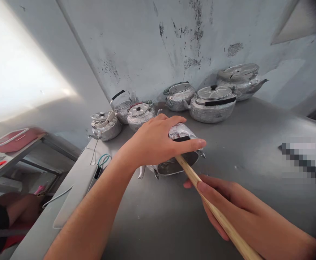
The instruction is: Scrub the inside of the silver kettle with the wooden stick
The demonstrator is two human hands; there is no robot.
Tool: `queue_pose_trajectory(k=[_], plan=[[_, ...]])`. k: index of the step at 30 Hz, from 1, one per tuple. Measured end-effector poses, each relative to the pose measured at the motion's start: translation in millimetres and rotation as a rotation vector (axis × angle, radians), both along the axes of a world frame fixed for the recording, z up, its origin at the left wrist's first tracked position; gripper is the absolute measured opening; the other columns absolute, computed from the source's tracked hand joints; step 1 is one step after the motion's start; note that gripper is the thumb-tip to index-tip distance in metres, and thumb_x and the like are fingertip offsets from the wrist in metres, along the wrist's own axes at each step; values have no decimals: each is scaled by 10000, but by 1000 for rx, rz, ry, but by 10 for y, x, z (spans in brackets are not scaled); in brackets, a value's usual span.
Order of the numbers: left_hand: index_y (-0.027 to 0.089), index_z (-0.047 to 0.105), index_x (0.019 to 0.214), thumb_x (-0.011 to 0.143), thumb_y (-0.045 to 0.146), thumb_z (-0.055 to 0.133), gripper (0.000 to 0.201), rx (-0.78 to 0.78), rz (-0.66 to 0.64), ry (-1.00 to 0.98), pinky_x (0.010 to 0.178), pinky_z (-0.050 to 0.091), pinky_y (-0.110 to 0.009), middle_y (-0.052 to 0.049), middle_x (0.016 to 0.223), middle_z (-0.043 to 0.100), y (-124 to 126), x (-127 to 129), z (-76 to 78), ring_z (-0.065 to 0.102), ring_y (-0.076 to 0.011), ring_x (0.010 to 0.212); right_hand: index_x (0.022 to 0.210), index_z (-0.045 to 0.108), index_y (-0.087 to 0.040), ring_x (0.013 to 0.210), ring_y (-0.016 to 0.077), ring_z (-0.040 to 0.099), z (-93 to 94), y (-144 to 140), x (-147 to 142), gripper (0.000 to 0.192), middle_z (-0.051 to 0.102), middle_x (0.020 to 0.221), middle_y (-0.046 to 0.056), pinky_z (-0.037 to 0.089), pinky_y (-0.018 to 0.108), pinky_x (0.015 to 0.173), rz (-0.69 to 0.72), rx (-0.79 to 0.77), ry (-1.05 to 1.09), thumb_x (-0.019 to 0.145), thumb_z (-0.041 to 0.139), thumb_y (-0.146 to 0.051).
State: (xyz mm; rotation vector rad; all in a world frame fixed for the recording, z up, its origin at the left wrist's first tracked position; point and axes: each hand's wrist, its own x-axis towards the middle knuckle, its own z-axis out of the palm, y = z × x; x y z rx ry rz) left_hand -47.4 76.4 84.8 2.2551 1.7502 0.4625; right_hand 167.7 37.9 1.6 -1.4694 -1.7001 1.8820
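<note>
Kettle (178,153) under left hand (158,144), gripped.

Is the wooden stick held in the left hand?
No, the wooden stick lies in the right hand, while the left hand grips the tipped kettle.

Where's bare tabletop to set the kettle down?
Free: the table right of the held kettle, in front of the big lidded kettle; also near edge between both hands. Crowded: the back wall row, around the small kettles.
</note>
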Motion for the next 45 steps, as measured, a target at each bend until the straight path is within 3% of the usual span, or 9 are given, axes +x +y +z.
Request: queue_pose_trajectory(k=[6,15,20,32,37,42,45], plan=[[340,593,1502,851,903,524,864,2,-1,2,1133,440,-513,-88,1396,644,-6,-8,-4,565,-378,1323,1186,677,-240,552,193,506,21,11,-15,570,556,548,-43,425,298,548,-22,-50,-42,922,466,-699],[338,603,1491,853,891,539,847,-4,-5,-11,1121,452,-500,-83,1371,660,2,-5,2,621,-353,1239,1220,662,-237,553,188,509,-3,5,-8,601,567,553,-44,425,295,542,-12,-29,-25,915,493,-726],[338,602,1493,850,892,545,851,-7,-3,-10,1110,458,-496,-84,1368,659,6,-4,0,610,-353,1250,1120,689,-228,540,174,461,17,14,-19,585,528,540,-44,396,291,537,34,15,-30,899,487,-731],[334,602,1496,854,899,537,858,-9,1,-13,1097,458,-484,-80,1366,656,3,-8,1,614,-343,1231,1136,617,-236,543,168,444,-18,35,7,597,511,550,-54,372,287,524,82,-8,3,918,445,-765],[333,601,1497,859,893,542,851,-8,-2,-13,1092,456,-482,-79,1357,656,4,-11,-3,618,-333,1223,1011,643,-235,517,150,430,-7,72,-9,546,509,538,-50,377,276,513,116,41,23,959,422,-732],[338,604,1493,860,889,549,842,-7,-6,-16,1104,447,-488,-79,1389,641,4,-15,0,603,-335,1254,1060,645,-234,506,140,424,-26,72,-16,546,509,544,-62,373,256,484,95,49,55,969,428,-728],[334,602,1496,860,886,551,844,-6,-6,-15,1110,443,-493,-81,1379,646,4,-15,0,609,-334,1246,970,631,-236,494,130,421,-53,68,-11,531,509,534,-64,371,245,470,115,62,46,980,433,-729]])
